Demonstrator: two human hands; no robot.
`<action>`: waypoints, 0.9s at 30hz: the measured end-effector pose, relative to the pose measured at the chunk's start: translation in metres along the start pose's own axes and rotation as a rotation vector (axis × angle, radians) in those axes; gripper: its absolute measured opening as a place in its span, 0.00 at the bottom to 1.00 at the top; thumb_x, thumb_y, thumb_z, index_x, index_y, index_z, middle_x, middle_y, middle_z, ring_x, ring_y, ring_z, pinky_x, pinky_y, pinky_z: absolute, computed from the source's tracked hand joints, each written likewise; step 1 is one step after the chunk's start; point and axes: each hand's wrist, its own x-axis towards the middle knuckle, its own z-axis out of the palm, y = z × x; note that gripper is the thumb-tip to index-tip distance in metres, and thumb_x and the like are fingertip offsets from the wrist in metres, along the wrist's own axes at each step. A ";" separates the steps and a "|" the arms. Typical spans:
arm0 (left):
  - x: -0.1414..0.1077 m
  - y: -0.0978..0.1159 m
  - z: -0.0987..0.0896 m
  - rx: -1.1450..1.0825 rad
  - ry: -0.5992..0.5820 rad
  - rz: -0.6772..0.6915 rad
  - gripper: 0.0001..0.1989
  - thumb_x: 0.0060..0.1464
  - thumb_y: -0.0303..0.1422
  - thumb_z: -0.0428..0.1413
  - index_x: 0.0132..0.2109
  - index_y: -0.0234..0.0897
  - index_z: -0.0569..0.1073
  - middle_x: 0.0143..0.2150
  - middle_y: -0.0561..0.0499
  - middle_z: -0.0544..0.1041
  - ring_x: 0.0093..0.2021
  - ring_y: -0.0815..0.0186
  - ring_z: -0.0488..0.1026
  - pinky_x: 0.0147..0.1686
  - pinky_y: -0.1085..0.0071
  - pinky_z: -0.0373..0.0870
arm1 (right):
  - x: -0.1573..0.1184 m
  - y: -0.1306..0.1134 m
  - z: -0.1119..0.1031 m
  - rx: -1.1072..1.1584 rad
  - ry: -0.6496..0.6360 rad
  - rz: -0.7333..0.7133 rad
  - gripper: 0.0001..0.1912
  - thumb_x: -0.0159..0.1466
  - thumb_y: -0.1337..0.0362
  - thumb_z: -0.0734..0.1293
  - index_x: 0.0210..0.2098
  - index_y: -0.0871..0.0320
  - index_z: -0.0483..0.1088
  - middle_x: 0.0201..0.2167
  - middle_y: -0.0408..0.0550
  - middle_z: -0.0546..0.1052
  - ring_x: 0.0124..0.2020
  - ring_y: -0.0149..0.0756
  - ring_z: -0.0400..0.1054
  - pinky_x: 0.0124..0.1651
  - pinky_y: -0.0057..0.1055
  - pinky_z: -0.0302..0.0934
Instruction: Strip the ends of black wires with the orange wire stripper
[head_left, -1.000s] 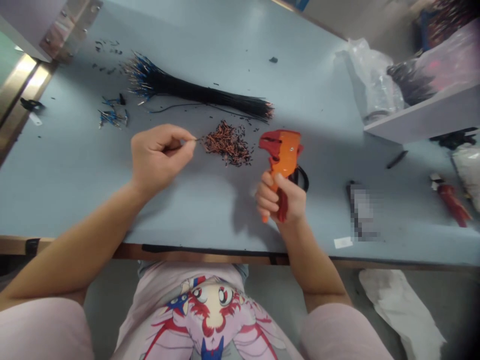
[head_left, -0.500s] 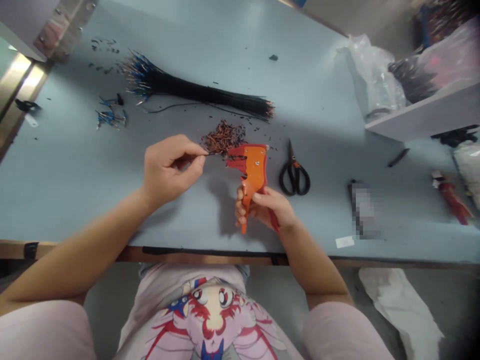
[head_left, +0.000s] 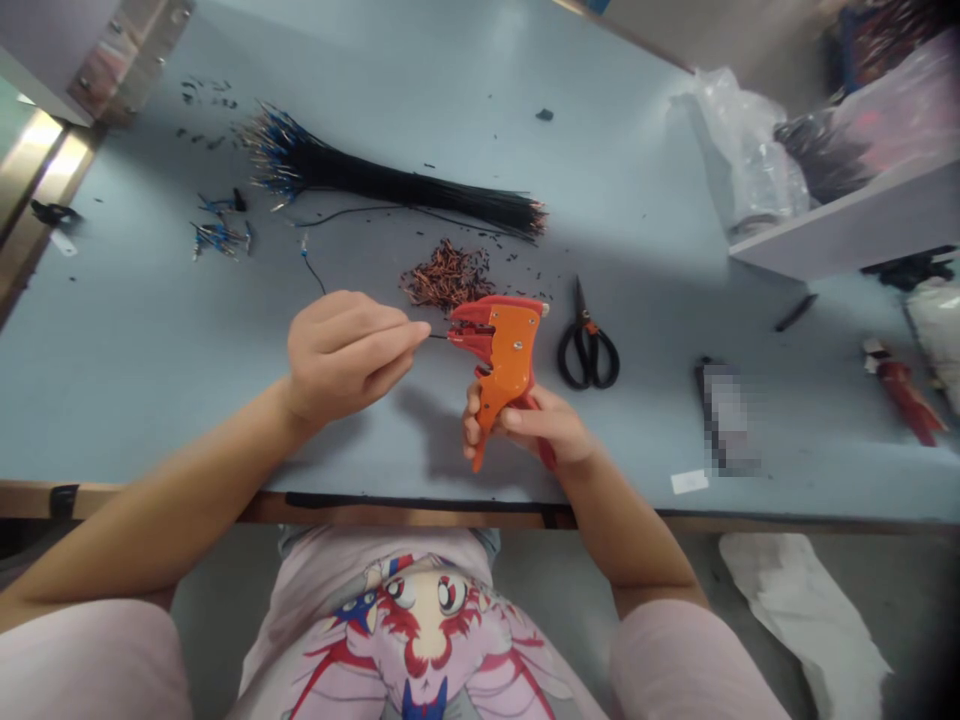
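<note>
At red jaws — black wire (head_left: pixel 438 337)

No lettering, brand or number can be read on the wire stripper (head_left: pixel 510 350) or anything around it.

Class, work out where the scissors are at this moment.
In the head view, the scissors lie on the table, just right of the orange tool in the right hand.

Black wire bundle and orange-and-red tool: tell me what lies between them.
In the head view, a pile of copper-coloured and black scraps lies between the wire bundle and the tool, which overlaps its near edge.
</note>
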 end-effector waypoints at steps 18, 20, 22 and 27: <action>0.000 0.016 0.012 -0.260 -0.076 -0.412 0.05 0.53 0.26 0.55 0.32 0.37 0.74 0.26 0.52 0.76 0.24 0.73 0.69 0.25 0.76 0.66 | 0.000 0.003 0.006 0.011 -0.043 -0.012 0.17 0.59 0.60 0.70 0.42 0.64 0.67 0.33 0.52 0.74 0.33 0.42 0.73 0.33 0.40 0.69; -0.001 0.017 0.012 -0.270 -0.089 -0.427 0.05 0.53 0.25 0.55 0.32 0.37 0.75 0.26 0.52 0.76 0.23 0.73 0.68 0.24 0.76 0.65 | -0.001 0.003 0.007 0.003 -0.044 -0.016 0.17 0.59 0.60 0.70 0.42 0.64 0.67 0.33 0.52 0.74 0.33 0.41 0.72 0.33 0.40 0.69; -0.001 0.018 0.012 -0.257 -0.106 -0.455 0.04 0.53 0.26 0.55 0.32 0.37 0.75 0.26 0.52 0.76 0.22 0.73 0.67 0.24 0.75 0.64 | -0.001 0.003 0.007 -0.010 -0.036 -0.015 0.17 0.59 0.60 0.70 0.42 0.64 0.67 0.33 0.51 0.74 0.32 0.41 0.72 0.33 0.40 0.69; 0.000 0.018 0.012 -0.249 -0.131 -0.503 0.05 0.53 0.28 0.55 0.31 0.39 0.74 0.23 0.54 0.74 0.21 0.73 0.65 0.23 0.74 0.63 | -0.001 0.004 0.006 -0.032 -0.025 -0.009 0.17 0.60 0.58 0.69 0.42 0.64 0.67 0.33 0.51 0.73 0.32 0.39 0.72 0.32 0.39 0.69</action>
